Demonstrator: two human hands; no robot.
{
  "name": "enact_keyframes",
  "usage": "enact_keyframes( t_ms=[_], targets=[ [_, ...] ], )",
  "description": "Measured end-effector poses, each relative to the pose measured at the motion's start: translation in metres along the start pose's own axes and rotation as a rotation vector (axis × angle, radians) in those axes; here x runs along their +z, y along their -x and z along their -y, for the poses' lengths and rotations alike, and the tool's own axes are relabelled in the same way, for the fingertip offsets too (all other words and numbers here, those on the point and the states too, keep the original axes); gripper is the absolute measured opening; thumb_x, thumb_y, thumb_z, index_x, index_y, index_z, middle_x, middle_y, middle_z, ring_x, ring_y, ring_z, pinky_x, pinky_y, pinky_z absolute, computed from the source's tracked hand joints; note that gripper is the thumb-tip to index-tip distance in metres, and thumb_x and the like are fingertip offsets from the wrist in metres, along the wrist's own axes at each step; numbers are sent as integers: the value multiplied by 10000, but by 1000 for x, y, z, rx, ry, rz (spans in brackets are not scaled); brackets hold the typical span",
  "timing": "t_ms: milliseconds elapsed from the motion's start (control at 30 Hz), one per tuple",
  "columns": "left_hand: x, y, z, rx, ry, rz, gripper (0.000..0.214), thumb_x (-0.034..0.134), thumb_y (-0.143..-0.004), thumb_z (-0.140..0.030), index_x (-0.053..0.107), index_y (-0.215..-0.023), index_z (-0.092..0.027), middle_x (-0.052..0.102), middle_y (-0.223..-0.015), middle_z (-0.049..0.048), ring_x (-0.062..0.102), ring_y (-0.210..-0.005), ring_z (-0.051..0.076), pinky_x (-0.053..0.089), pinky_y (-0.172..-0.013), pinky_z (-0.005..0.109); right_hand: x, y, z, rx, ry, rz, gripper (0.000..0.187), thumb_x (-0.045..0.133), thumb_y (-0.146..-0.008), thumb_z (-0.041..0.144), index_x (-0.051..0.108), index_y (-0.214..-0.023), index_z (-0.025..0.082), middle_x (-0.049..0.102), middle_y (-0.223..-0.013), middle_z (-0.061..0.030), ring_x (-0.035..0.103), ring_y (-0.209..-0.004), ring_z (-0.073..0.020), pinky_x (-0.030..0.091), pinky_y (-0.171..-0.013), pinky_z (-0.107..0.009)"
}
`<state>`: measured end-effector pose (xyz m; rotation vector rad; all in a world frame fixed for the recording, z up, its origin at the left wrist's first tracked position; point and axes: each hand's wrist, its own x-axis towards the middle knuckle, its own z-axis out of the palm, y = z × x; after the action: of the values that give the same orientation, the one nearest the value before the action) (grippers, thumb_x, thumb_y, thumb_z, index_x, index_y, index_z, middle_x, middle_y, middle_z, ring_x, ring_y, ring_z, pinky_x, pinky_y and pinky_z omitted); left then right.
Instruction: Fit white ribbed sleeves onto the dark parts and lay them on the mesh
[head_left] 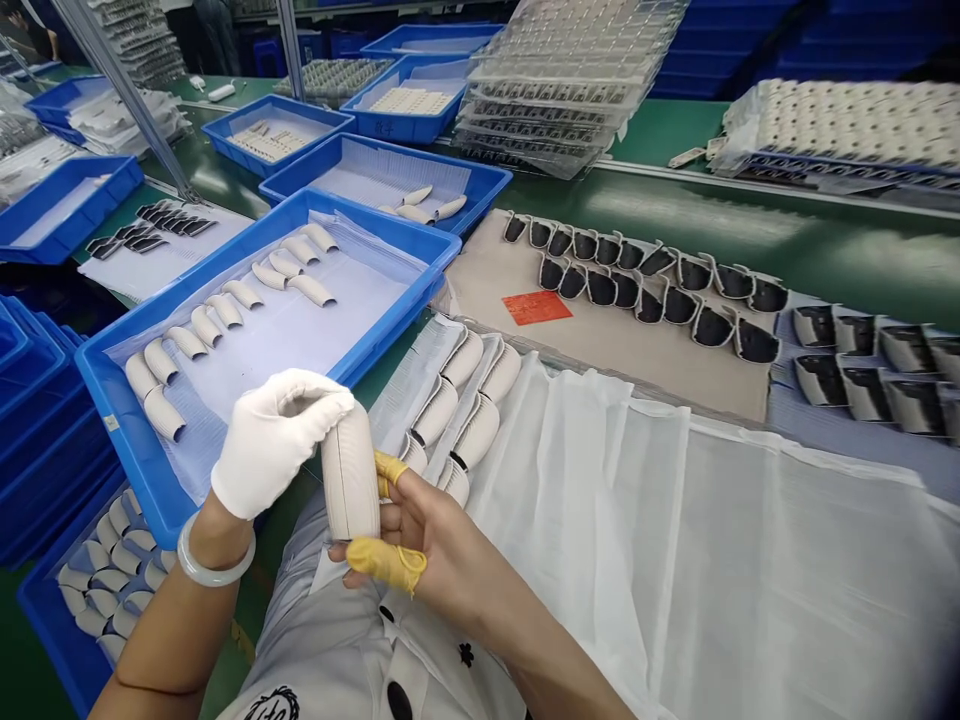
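Holding one pale shell (349, 480) upright, just off the near rim of the blue tray (397, 315). Clamped over the top in the grip of the gloved left hand (274, 440), wrapped tight. Pinched low down by the right hand (431, 545) as well, yellow-capped fingertips (386, 562) pressed flat against it, grip firmly closed. Inside the tray, a row of shells (225, 315) on a liner. Right of the tray, more shells (476, 432) tucked under a white cloth (675, 530) on the tabletop. Further right of the tray, dark parts (645, 290) lined up on cardboard (600, 345).
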<state>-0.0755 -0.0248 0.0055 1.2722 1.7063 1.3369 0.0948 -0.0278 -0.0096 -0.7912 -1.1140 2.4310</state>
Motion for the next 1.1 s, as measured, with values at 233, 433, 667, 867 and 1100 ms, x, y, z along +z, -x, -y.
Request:
enact_keyframes(
  t_ms=[233, 433, 667, 867, 1100],
  targets=[
    [-2, 1, -2, -72, 115, 16, 159, 724, -715, -335, 702, -741, -180, 673, -731, 14, 531, -490, 88, 443, -391, 184, 5, 7, 2, -51, 4, -24, 647, 757, -696, 461, 485, -1228, 212, 635, -879, -32, 666, -806, -192, 563, -707, -321],
    [2, 7, -5, 126, 58, 53, 65, 709, -745, -265, 710, -765, -204, 681, -775, 20, 611, -674, 131, 494, -533, 208, 8, -1, 5, -96, 164, -191, 432, 637, -771, 554, 527, -962, 182, 611, -834, -30, 608, -635, -135, 552, -590, -283],
    [5, 4, 8, 16, 462, 125, 142, 688, -769, -331, 652, -761, -194, 612, -730, 8, 493, -522, 85, 397, -441, 206, 6, 13, -8, -284, 364, -129, 572, 743, -741, 352, 452, -1215, 216, 615, -741, 5, 556, -603, -131, 492, -584, -260],
    [12, 6, 7, 12, 592, 219, 182, 653, -794, -375, 618, -740, -205, 571, -683, -9, 385, -456, 64, 328, -427, 208, 6, 19, -15, -358, 536, -215, 384, 744, -706, 451, 551, -942, 217, 578, -669, 10, 505, -573, -139, 428, -550, -259],
    [15, 10, 5, 102, 454, 327, 144, 653, -800, -322, 647, -776, -181, 583, -720, 36, 511, -580, 117, 410, -495, 242, 4, 4, 8, -298, 408, -313, 589, 429, -798, 716, 366, -513, 204, 378, -514, 34, 386, -459, -98, 335, -438, -238]
  ],
)
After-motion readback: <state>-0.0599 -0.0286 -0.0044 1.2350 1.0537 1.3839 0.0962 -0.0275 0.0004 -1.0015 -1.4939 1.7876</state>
